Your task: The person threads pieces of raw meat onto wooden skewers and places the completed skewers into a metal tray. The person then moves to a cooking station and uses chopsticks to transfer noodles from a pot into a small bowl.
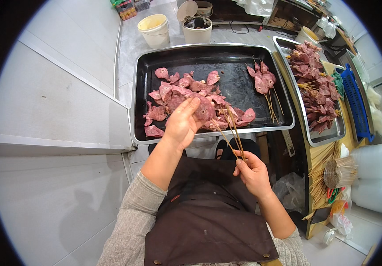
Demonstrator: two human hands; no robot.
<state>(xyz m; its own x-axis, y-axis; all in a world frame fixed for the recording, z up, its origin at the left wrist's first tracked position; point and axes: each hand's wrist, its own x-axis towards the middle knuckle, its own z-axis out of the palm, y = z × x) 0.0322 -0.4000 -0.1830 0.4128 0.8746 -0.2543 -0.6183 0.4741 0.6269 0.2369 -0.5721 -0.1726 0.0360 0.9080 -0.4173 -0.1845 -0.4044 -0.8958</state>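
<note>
My left hand (pixel 186 123) holds a thin slice of reddish meat (pixel 205 109) over the near part of a large dark metal tray (pixel 237 55). Several thin wooden skewers (pixel 231 128) are pinched in my right hand (pixel 251 171), fanned out, their tips pointing up towards the tray near the slice. Loose meat pieces (pixel 166 91) are heaped in the left and middle of the tray. On its right side lie skewered meat slices (pixel 262 79), their bare stick ends towards me.
A second metal tray (pixel 339 139) on a wooden table (pixel 317 156) holds many skewered pieces. Nearby are a bundle of skewers (pixel 334 173), a blue plastic basket (pixel 355 103) and clear plastic containers (pixel 372 161). White buckets (pixel 156 35) stand beyond the tray. A pale wall (pixel 61 83) runs along the left.
</note>
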